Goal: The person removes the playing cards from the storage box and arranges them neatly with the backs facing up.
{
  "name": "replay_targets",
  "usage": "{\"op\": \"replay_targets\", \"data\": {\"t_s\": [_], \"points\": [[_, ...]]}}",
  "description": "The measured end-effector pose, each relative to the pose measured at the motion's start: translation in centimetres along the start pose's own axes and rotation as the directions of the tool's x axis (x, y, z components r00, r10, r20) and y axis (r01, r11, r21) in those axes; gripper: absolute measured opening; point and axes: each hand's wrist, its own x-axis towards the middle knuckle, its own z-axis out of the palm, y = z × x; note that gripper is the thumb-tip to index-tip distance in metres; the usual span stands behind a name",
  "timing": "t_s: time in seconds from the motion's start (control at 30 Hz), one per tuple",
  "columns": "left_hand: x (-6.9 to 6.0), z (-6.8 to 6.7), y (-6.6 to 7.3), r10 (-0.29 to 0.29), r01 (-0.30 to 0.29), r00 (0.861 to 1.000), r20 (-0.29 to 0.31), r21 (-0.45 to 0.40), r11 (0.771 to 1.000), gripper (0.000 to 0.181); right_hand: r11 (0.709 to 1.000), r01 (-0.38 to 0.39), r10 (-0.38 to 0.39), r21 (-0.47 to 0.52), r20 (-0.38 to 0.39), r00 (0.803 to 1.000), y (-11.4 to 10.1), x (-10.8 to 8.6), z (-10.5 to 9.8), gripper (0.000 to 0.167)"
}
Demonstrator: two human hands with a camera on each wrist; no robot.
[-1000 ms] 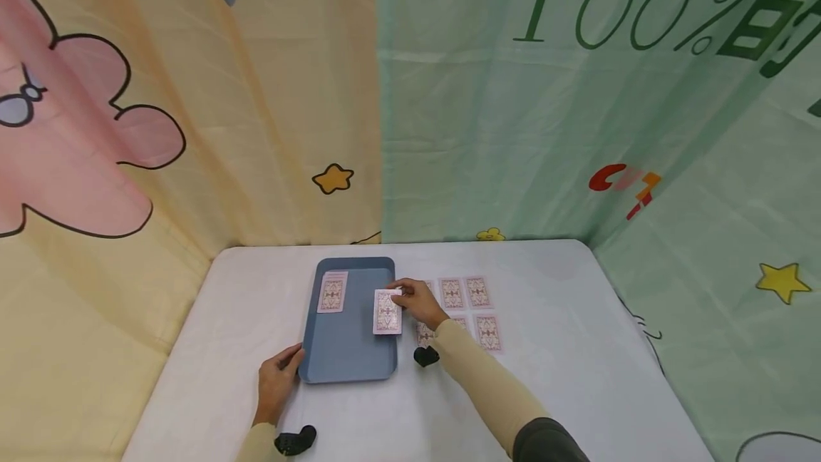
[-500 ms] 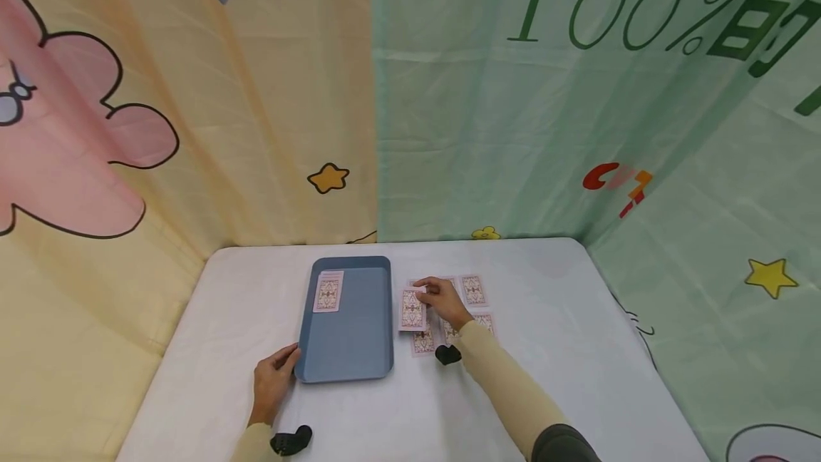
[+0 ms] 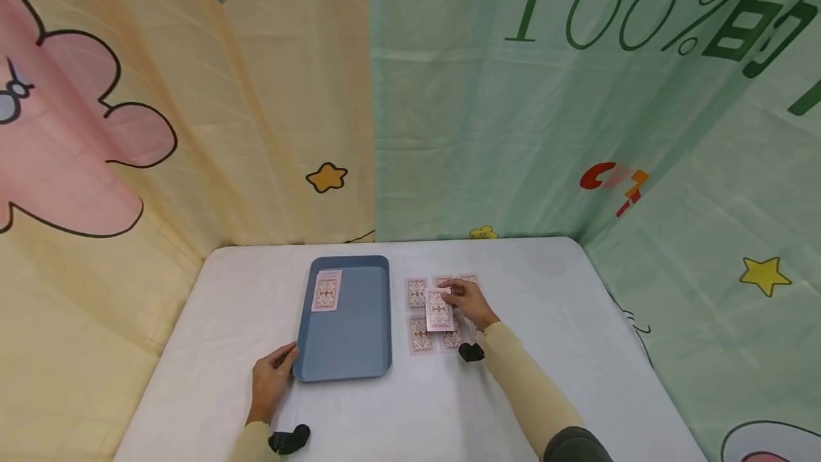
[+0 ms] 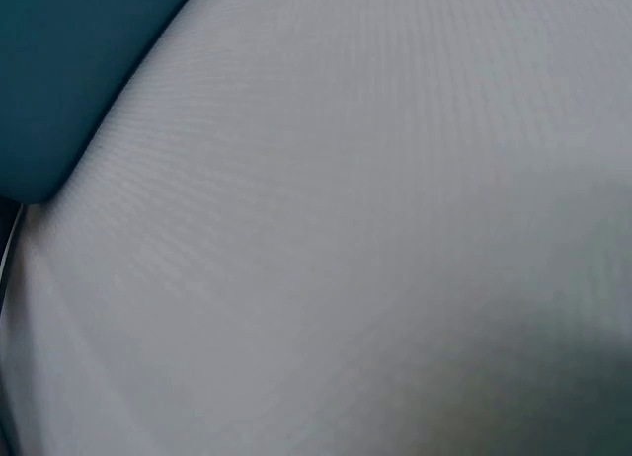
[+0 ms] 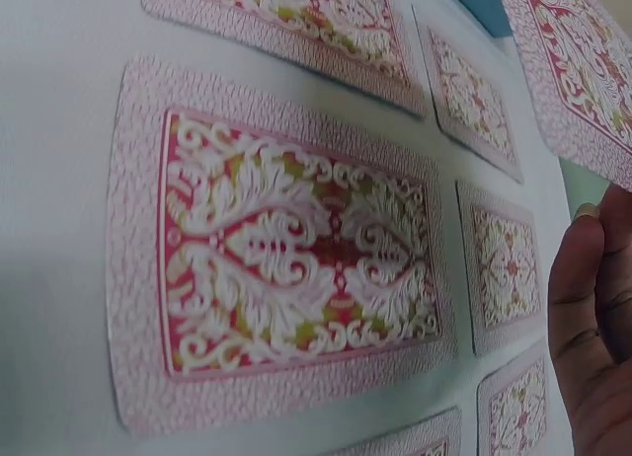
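So the right hand [image 3: 471,301] pinches a card [image 3: 439,312] by its far-right corner above the laid-out cards [image 3: 420,336], long axis front-to-back, forearm [image 3: 529,383] slanting leftward; left hand [image 3: 269,383] touches the tray [image 3: 349,348], can't tell its grip.

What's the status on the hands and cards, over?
Left hand at left side of blue tray. Right hand holding card, possibly several, above laid-out cards. Hand and sleeve hiding some.

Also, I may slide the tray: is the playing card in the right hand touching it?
Apart. The head view shows the held playing card to the right of the blue-gray tray, with white table between them.
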Motion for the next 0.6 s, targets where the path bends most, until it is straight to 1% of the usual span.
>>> {"op": "replay_targets", "data": {"t_s": [0.03, 0.1, 0.2, 0.27, 0.33, 0.43, 0.6], "points": [[0.0, 0.0, 0.0, -0.002, 0.002, 1.0, 0.001, 0.001, 1.0, 0.032, 1.0, 0.004, -0.004, -0.001, 0.001, 1.0, 0.3, -0.1, -0.4, 0.026], [0.0, 0.0, 0.0, -0.007, 0.007, 1.0, 0.007, -0.004, 1.0, 0.032, 1.0, -0.001, 0.001, 0.009, 0.009, 1.0, -0.2, -0.7, -1.0, 0.028], [0.0, 0.0, 0.0, -0.019, 0.019, 1.0, 0.014, -0.008, 1.0, 0.032, 1.0, -0.001, 0.001, 0.02, -0.001, 1.0, 0.3, -1.1, -2.0, 0.031], [-0.1, 0.0, 0.0, -0.018, 0.018, 1.0, 0.014, -0.013, 1.0, 0.032, 0.999, -0.017, 0.018, 0.035, -0.023, 1.0, 0.5, -1.2, -2.5, 0.032], [-0.1, 0.0, 0.1, -0.016, 0.017, 1.0, 0.01, -0.014, 1.0, 0.032, 0.999, -0.024, 0.026, 0.036, -0.052, 0.998, 1.6, -1.0, -3.0, 0.031], [-0.1, -0.1, 0.1, -0.016, 0.016, 1.0, 0.011, -0.016, 1.0, 0.032, 0.998, -0.046, 0.048, 0.036, -0.08, 0.996, 2.1, -1.3, -3.7, 0.031], [0.1, 0.1, 0.0, -0.03, 0.03, 0.999, 0.012, -0.026, 0.999, 0.031, 0.998, -0.056, 0.058, 0.013, -0.113, 0.992, 2.8, -1.9, -5.3, 0.034]]}}
